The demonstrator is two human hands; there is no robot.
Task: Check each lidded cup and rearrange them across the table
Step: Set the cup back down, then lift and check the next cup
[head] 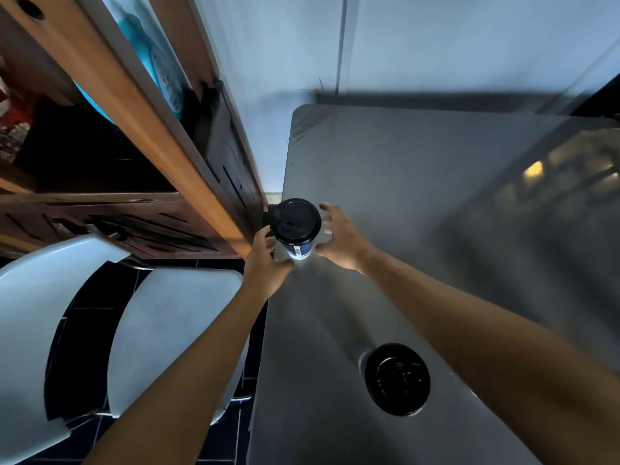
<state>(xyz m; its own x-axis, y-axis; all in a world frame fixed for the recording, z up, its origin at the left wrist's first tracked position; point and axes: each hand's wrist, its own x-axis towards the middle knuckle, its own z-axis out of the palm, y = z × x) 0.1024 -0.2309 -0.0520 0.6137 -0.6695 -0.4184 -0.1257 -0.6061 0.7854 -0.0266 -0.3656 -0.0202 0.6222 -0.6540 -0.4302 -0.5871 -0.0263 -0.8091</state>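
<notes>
Two lidded cups on the grey tabletop (419, 203). The far cup (297, 229), blue-walled with a black lid (295, 220), sits at the tabletop's left edge, roughly midway along it. Its long axis runs vertical; the lid faces up toward you and the base rests on or just above the surface, contact not clear from this angle. The lid's sip flap sits toward the left-near side. Your left hand (266, 263) is wrapped on the cup's lower wall from the left, fingers curled round the body, thumb near the base. Your right hand (339, 238) is spread wide just beside the cup on the right, fingers splayed and curved toward the lid; the thumb tip reaches close to the cup wall, touching or not I cannot tell. The near cup (396, 379) stands upright well apart from the first, closer to you and further right, seen almost straight down so its black lid hides most of the body. White chairs (167, 330) stand left of the tabletop; a wooden shelf unit (134, 129) stands beyond them.
</notes>
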